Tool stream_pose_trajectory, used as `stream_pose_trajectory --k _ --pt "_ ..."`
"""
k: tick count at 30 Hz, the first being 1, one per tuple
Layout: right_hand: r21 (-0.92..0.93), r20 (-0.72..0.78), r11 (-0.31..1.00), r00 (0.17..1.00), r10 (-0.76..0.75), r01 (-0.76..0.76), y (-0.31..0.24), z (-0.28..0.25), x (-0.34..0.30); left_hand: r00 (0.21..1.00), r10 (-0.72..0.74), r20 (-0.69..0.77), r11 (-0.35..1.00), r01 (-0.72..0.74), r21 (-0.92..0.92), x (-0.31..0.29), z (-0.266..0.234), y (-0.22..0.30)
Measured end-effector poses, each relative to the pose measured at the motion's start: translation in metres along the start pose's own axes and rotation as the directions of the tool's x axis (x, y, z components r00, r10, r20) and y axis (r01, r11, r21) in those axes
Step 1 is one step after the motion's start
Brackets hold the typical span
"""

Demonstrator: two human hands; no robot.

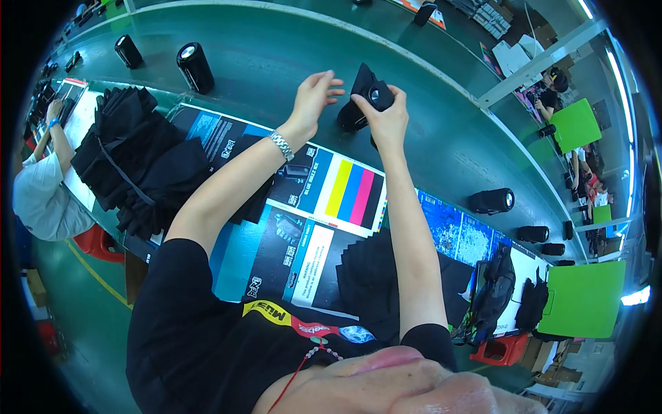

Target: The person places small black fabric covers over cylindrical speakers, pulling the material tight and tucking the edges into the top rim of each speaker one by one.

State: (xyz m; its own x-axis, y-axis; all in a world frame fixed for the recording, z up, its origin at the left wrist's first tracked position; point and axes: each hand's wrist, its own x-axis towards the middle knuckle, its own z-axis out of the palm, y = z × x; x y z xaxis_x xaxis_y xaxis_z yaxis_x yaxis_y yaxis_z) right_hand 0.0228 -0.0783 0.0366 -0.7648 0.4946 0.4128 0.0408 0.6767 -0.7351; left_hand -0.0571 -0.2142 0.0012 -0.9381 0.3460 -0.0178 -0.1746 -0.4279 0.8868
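Observation:
Over the green belt, my right hand (pixel 387 119) grips a black cylindrical speaker (pixel 354 119) together with black cloth that rises to a point beside its round end. Whether the cloth wraps the speaker or only lies against it, I cannot tell. My left hand (pixel 316 103), a metal watch on its wrist, is raised just left of the speaker, fingers apart and holding nothing. A large heap of black cloth pouches (pixel 114 148) lies by my left arm, tied across with a strap. Under my right forearm spreads another pile of black cloth (pixel 369 272).
Black speakers stand at the far left (pixel 195 67) and lie at the right (pixel 492 201) on the green belt (pixel 276 52). Printed sheets (pixel 276 241) cover the worktable. A co-worker (pixel 52 196) sits at left. Black bags (pixel 493 286) lie near a green panel (pixel 581 299).

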Motion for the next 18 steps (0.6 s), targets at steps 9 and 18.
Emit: stream_pose_trajectory --k 9,18 --pt "0.481 0.085 0.86 0.986 0.144 -0.167 0.026 -0.006 0.0 0.899 0.358 0.251 0.627 -0.431 0.649 0.044 0.034 0.012" --pt "0.594 0.134 0.765 0.968 0.213 -0.25 0.039 -0.013 -0.002 0.752 -0.571 0.327 0.692 0.228 0.685 0.088 0.046 0.033"
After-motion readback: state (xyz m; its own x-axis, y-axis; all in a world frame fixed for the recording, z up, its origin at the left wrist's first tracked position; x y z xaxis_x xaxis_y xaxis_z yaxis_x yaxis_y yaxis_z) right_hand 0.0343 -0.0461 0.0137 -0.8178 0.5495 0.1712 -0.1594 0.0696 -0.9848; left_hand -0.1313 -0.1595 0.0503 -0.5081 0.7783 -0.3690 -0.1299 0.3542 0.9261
